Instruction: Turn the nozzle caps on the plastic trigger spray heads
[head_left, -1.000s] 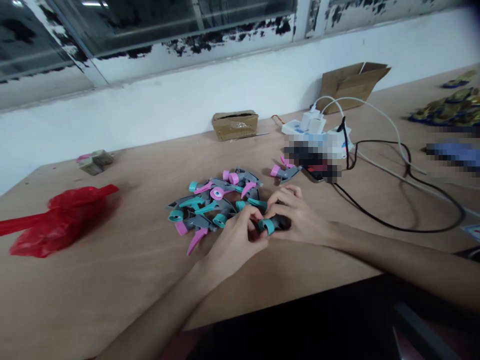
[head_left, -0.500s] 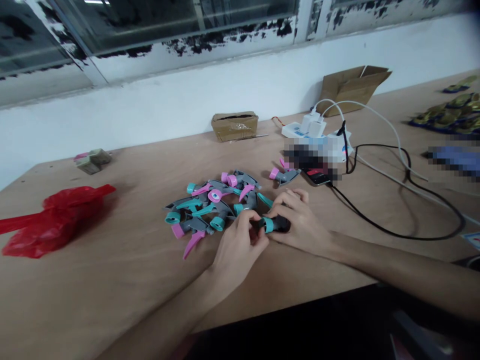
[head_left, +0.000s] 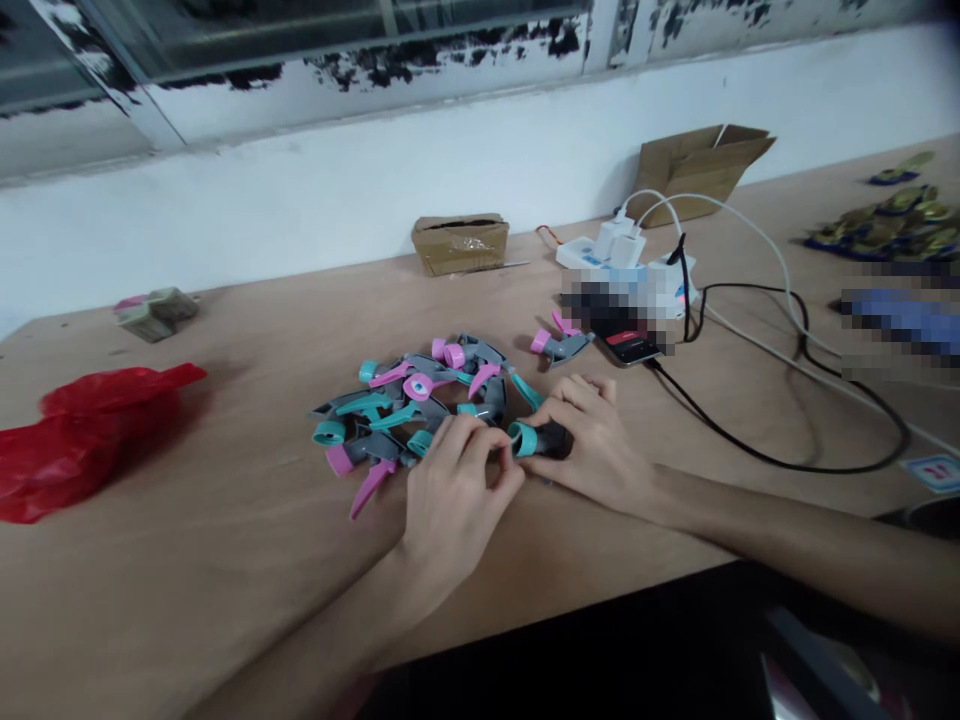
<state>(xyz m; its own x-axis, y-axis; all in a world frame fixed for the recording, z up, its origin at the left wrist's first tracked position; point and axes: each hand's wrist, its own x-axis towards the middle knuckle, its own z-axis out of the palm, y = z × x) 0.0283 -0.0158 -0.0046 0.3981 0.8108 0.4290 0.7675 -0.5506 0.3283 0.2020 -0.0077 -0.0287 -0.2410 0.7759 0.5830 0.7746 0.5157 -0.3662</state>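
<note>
My right hand (head_left: 596, 440) is closed around a trigger spray head (head_left: 524, 439) just above the table. The spray head has a dark grey body and a teal collar, whose open end faces left. At that opening, my left hand (head_left: 454, 490) has its thumb and fingertips drawn together in a pinch. Whatever is between those fingertips is too small and hidden to name. Beyond my left hand lies a loose pile of grey trigger spray heads (head_left: 420, 388) with pink or teal collars and levers. One more spray head (head_left: 562, 346), with a pink collar, lies apart behind my right hand.
A red plastic bag (head_left: 97, 425) lies at left, near small greenish blocks (head_left: 157, 313). Toward the wall stand a low carton (head_left: 461, 245), a power strip (head_left: 581, 253) with chargers, and an open cardboard box (head_left: 690, 175). A phone (head_left: 630, 345) trails a black cable at right.
My left fingertips have drawn back slightly from the teal collar, and its open end shows more. My right hand keeps its hold on the spray head. The whole view has shifted a little.
</note>
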